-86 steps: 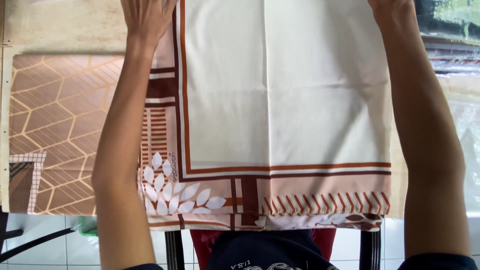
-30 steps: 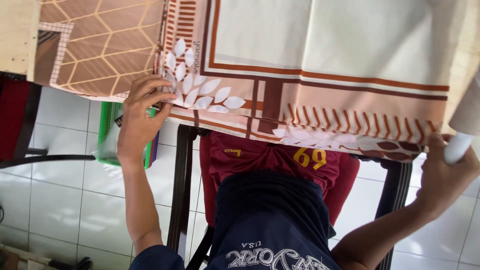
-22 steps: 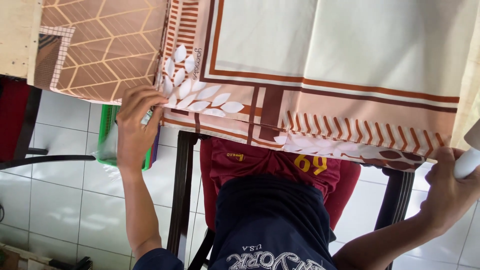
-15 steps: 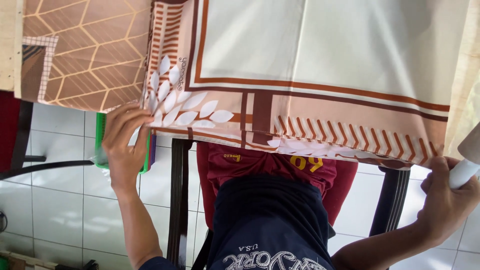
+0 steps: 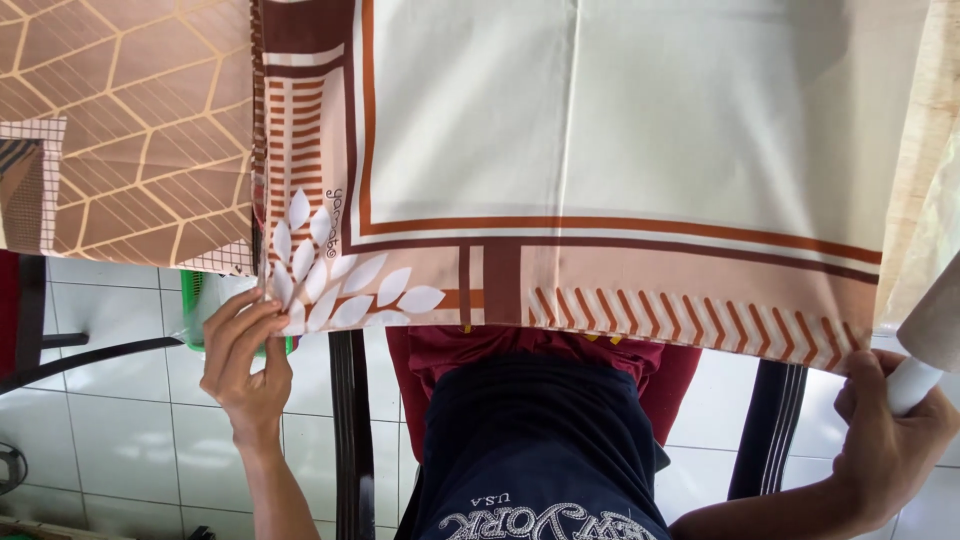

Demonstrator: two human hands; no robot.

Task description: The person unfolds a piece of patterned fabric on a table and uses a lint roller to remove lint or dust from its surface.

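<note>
Cloth: we have a cream cloth (image 5: 620, 110) with a brown and orange patterned border spread flat over the table in front of us; its near edge hangs just past the table's front edge, above our lap.
Under it: a second cloth (image 5: 120, 130), tan with a line pattern, lies beneath and shows at the left.
How it handles: we judge the cream cloth light, soft and limp, with pressed fold lines showing. It will sag and slide if gripped in the middle, so the two near corners and the hem between them are the places to take hold.
Left hand: our left hand (image 5: 245, 355) is at the near left corner, by the white leaf print. Its fingers (image 5: 240, 315) are together, curled up against the hanging edge and closed on that corner.
Right hand: our right hand (image 5: 890, 440) is at the near right corner, fingers wrapped shut. A white roll (image 5: 915, 380) shows in that fist, and the cloth's corner meets the hand there; whether the corner is also clamped we cannot tell.
Around: a green tub (image 5: 200, 300) stands on the white tiled floor (image 5: 120, 420) under the table's left end.
</note>
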